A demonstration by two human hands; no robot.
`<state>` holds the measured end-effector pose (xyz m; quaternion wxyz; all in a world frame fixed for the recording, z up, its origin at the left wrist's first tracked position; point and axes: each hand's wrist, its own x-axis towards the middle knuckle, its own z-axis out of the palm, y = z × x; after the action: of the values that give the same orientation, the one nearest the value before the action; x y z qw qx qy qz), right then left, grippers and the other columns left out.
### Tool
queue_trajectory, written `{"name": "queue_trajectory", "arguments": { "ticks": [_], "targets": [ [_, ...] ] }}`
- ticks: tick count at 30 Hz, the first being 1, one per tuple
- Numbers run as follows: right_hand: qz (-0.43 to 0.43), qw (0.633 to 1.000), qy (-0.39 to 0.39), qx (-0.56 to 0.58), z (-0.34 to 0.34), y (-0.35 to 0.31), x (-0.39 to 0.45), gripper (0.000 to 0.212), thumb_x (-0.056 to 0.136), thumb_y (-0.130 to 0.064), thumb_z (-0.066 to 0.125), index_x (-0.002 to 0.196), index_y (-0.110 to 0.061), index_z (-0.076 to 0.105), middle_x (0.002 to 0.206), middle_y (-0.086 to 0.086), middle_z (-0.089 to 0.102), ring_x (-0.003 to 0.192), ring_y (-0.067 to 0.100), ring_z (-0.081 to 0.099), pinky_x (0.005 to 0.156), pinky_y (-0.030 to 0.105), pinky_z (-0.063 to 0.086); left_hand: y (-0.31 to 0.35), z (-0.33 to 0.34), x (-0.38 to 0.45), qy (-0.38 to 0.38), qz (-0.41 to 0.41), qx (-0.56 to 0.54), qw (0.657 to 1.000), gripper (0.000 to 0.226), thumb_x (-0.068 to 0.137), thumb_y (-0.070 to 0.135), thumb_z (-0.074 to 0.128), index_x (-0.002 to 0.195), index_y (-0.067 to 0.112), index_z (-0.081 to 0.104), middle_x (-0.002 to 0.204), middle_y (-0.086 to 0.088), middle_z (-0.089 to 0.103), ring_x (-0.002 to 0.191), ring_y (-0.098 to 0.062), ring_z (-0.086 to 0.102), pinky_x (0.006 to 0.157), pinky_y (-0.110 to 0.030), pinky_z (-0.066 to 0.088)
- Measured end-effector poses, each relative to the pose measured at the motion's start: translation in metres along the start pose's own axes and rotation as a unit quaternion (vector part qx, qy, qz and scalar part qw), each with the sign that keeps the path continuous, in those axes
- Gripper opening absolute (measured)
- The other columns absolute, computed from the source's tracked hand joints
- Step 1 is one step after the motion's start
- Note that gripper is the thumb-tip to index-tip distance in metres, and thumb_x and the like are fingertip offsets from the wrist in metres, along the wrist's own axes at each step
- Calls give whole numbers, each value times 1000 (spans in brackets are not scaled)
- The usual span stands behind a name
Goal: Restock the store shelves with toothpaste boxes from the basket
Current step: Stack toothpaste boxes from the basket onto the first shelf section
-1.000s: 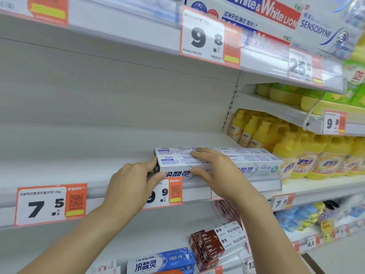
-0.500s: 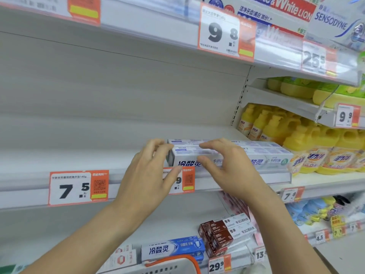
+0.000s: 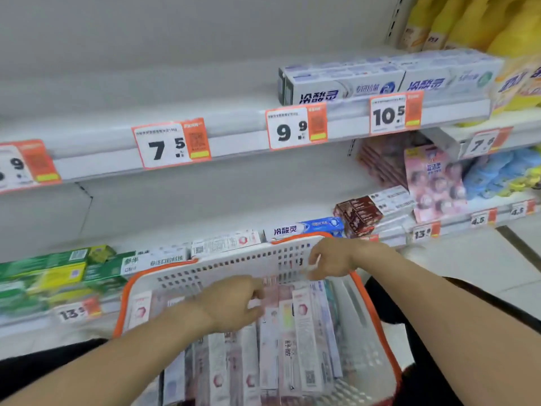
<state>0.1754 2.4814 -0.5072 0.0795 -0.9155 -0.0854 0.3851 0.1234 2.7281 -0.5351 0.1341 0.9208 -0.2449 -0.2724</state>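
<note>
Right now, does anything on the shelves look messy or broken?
Nothing looks broken or spilled. The oddest thing is the shelf above the 7.5 tag: it is bare, while the white toothpaste boxes sit neatly over the 9.9 and 10.5 tags. The picture is blurry, so small damage could hide.

Pale toothpaste boxes (image 3: pixel 301 332) lie lengthwise, packed in the orange-rimmed white basket (image 3: pixel 228 263)
</note>
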Motion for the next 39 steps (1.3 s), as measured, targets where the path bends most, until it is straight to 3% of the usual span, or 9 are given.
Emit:
{"name": "queue_trajectory", "arguments": {
  "ticks": [5, 11, 19, 22, 25, 28, 31, 35, 39],
  "targets": [
    [27, 997, -33, 64, 40, 13, 10, 74, 89, -54, 67, 145, -13, 40, 139, 7, 54, 100, 23, 65, 87, 36, 54, -20, 65, -6, -49, -110, -151, 981, 59, 94, 45, 62, 142, 20, 40, 132, -3, 53, 111, -19, 56, 89, -27, 44],
    [-9, 997, -58, -42, 94, -9, 34, 91, 81, -66, 67, 148, -16, 33, 143, 8, 50, 126, 31, 51, 105, 44, 43, 8, 114, 8, -9, -142, -333, 932, 59, 92, 40, 68, 140, 19, 40, 118, 0, 52, 103, -17, 62, 83, -29, 52],
    [-26, 993, -101, 54, 72, -5, 31, 67, 76, -21, 87, 129, -17, 45, 128, 9, 55, 85, 22, 66, 64, 30, 57, 17, 126, 17, 3, -145, -396, 907, 59, 89, 38, 73, 136, 21, 43, 115, -2, 53, 85, -11, 57, 64, -13, 45],
    [-35, 983, -83, 161, 67, 0, 30, 64, 69, -8, 90, 116, -21, 49, 113, 7, 55, 89, 32, 69, 63, 40, 63, 23, 126, 19, 13, -152, -480, 864, 67, 83, 38, 79, 138, 20, 45, 111, 1, 56, 84, -7, 59, 71, -13, 48],
    [-74, 977, -55, 195, 64, -4, 27, 61, 70, -6, 89, 120, -17, 55, 102, 9, 62, 82, 26, 70, 58, 34, 62, 30, 122, 24, 16, -142, -542, 828, 70, 76, 40, 85, 133, 21, 49, 113, 1, 62, 97, -8, 66, 88, -29, 57],
    [-90, 964, -32, 247, 65, -9, 27, 58, 76, -3, 84, 128, -16, 60, 97, 4, 63, 75, 17, 68, 62, 36, 63, 34, 117, 25, 55, -157, -577, 800, 59, 76, 30, 86, 119, 14, 50, 111, -5, 66, 98, -16, 69, 82, -32, 60],
    [-74, 931, -8, 356, 65, -15, 27, 55, 83, -2, 77, 132, -15, 56, 102, 9, 65, 90, 29, 70, 76, 48, 62, 29, 110, 25, 103, -209, -627, 744, 52, 72, 21, 89, 110, 9, 55, 102, -10, 74, 90, -22, 74, 78, -36, 62],
    [-52, 917, -113, 378, 55, -18, 23, 76, 85, -15, 78, 148, -19, 36, 113, 3, 66, 108, 26, 67, 92, 43, 58, 13, 93, 22, 152, -238, -672, 685, 44, 76, 27, 85, 109, 6, 66, 91, -12, 78, 79, -27, 75, 74, -37, 62],
    [-70, 928, -152, 332, 57, -29, 25, 77, 79, -19, 85, 143, -22, 41, 131, -3, 59, 113, 20, 64, 86, 43, 60, -3, 74, 17, 179, -250, -702, 643, 55, 78, 39, 81, 116, 4, 65, 92, -12, 77, 76, -24, 71, 68, -34, 59]
  ]
}}
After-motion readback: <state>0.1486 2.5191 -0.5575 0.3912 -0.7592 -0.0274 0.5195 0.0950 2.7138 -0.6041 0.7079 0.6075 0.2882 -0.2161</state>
